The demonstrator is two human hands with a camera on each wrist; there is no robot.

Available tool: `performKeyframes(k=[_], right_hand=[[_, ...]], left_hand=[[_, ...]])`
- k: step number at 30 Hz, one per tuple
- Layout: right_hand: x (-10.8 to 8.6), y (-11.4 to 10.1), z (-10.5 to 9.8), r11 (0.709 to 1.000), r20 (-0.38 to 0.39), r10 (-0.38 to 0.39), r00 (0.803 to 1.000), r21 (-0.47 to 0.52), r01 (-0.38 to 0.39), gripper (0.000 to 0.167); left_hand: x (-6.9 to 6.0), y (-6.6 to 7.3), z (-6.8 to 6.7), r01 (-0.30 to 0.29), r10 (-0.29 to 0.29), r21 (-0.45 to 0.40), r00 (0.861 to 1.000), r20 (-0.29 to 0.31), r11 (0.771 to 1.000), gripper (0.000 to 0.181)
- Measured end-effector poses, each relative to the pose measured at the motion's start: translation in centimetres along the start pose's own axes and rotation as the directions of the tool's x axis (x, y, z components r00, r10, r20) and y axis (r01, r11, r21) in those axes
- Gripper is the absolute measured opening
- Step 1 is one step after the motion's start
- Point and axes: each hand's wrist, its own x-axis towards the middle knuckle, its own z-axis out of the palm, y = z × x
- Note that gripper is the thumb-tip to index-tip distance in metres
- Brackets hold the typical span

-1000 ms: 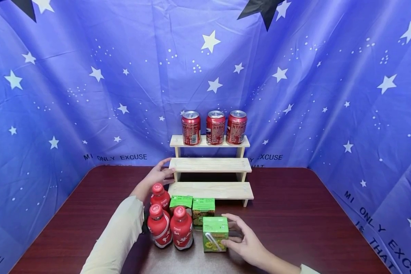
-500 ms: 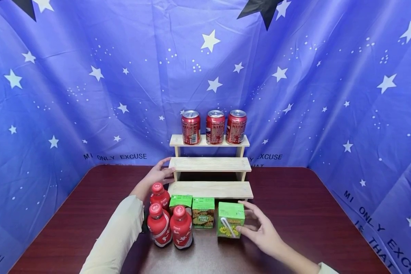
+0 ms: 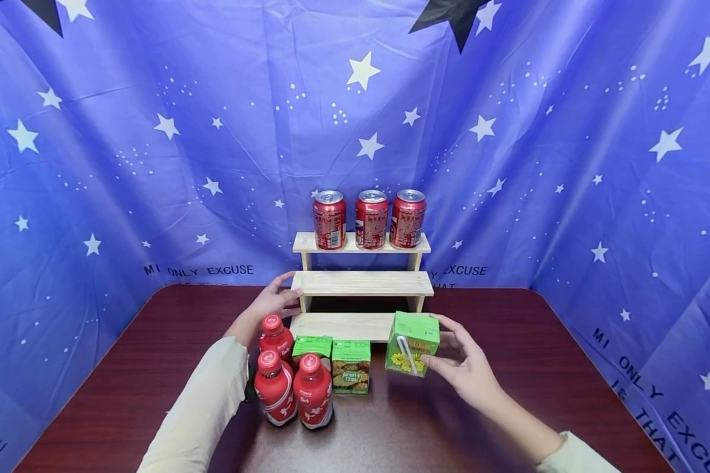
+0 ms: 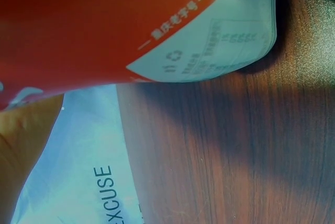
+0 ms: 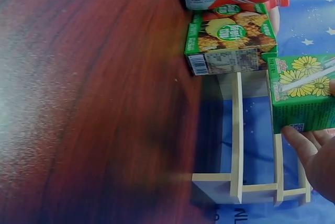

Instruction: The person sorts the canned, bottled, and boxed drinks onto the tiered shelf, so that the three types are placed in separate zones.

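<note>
Blue star-printed cloth (image 3: 231, 164) hangs behind and beside the red-brown tabletop (image 3: 509, 341), on which I view a three-tier wooden rack (image 3: 363, 292). Three red drink cans (image 3: 371, 221) stand upright in a row on the top tier (image 3: 351, 242); I count that row as done. At the right, I have the right hand (image 3: 467, 368) partly closed, thumb and fingertips pinching a green flower-printed drink carton (image 3: 413, 341). Slightly tilted, this carton appears raised off the tabletop and, in the head view, covers the right end of the bottom tier (image 3: 343, 326); I cannot tell whether the two touch. At the left, I have the left hand (image 3: 275, 301) with fingers spread, touching the left end of the rack near its middle tier; how firmly is not shown. Judged from this layout, the work is partway along: besides the held carton, two green-topped cartons (image 3: 352, 371) and three red bottles (image 3: 280, 397) remain to be dealt with, standing before the rack.
</note>
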Motion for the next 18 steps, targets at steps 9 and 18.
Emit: performKeyframes(k=[9,18], right_hand=[[1.5,-0.2,0.2,1.0,-0.001,0.019,1.0,-0.01,-0.019,0.068],[3.3,-0.1,0.7,1.0,-0.008,0.026,1.0,-0.012,-0.026,0.066]], left_hand=[[1.4,-1.2,-0.5,0.005,-0.005,-0.008,1.0,-0.011,1.0,0.065],[-0.8,0.7,0.4,-0.001,0.001,-0.005,1.0,-0.004,1.0,0.063]])
